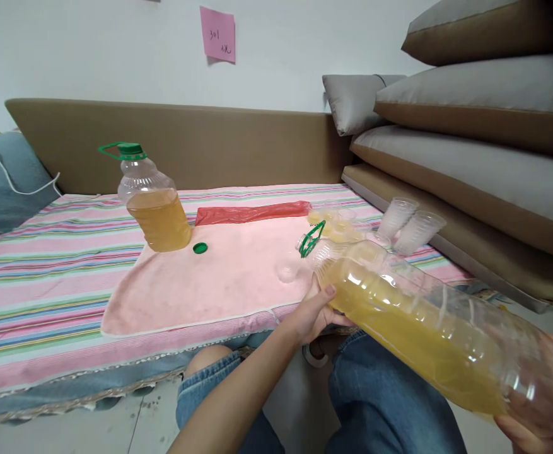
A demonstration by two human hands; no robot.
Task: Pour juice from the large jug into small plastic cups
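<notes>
A large clear plastic bottle (399, 321) of yellow liquid lies tilted across both of my hands, its uncapped mouth with a green ring handle (312, 239) pointing left and slightly up. My left hand (321, 309) supports it from below near the neck, fingers curled against it. At the lower right, my right hand (536, 410) grips the base, partly seen through the plastic. A clear plastic cup (287, 270) is just below the mouth, on the pink cloth (229, 277). Several cups of yellow liquid (335, 224) are grouped behind the bottle's neck, partly hidden by it.
A second bottle (160, 217) with a green cap stands at left, beside a loose green cap (200, 248). Behind lies a red plastic bag (252, 213). Two stacks of clear cups (420, 232) lean at right, near piled cushions (470, 151). Striped fabric (58, 271) covers the surface.
</notes>
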